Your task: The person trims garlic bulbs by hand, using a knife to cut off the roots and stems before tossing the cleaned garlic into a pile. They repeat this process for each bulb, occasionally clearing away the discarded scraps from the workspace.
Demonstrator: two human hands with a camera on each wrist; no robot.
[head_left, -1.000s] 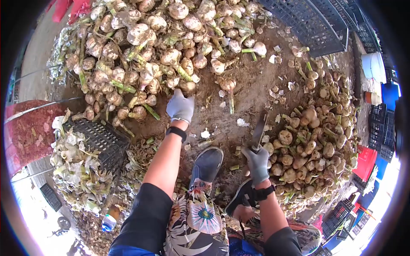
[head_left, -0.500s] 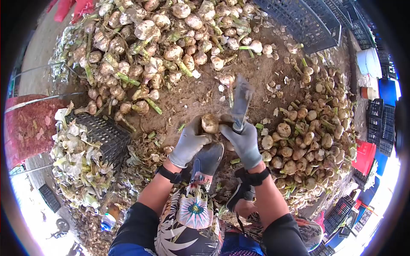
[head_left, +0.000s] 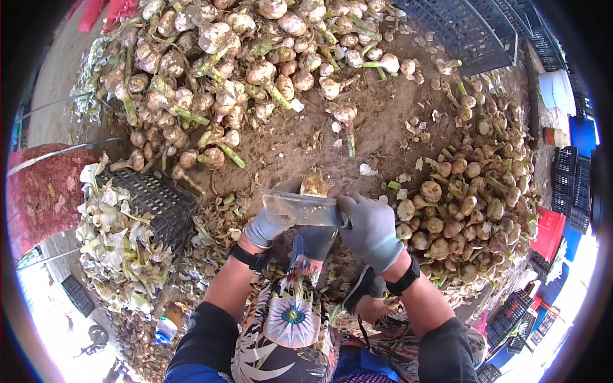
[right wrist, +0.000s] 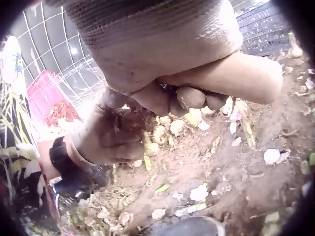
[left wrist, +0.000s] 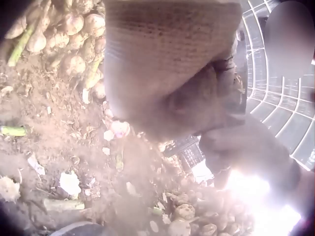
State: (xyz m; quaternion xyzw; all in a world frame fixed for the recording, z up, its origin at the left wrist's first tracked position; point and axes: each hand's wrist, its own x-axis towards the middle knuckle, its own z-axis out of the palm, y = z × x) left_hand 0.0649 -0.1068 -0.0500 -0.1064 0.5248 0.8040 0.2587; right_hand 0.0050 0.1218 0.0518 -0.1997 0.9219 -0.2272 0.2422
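In the head view my gloved right hand [head_left: 370,228] grips a knife, its broad blade [head_left: 301,209] lying across in front of my left hand [head_left: 263,228]. Just beyond the blade, a garlic bulb [head_left: 315,185] is held by the left hand, whose fingers are mostly hidden behind the metal. The right wrist view shows the right glove [right wrist: 157,49] curled round a pale wooden handle [right wrist: 231,78], with the left hand [right wrist: 110,135] close beside it. The left wrist view has the left glove [left wrist: 167,64] large and blurred; the bulb cannot be made out there.
A large garlic heap [head_left: 223,70] with stems lies ahead and left, a pile of trimmed bulbs [head_left: 453,223] at right. A black crate [head_left: 153,204] with dry leaves stands left, another crate [head_left: 460,32] at the upper right. A shoe [head_left: 317,241] is below the hands.
My left hand has come back from the heap with a bulb. The right hand has lifted the knife from beside the right pile, and its blade has swung from pointing away to lying sideways across the left hand.
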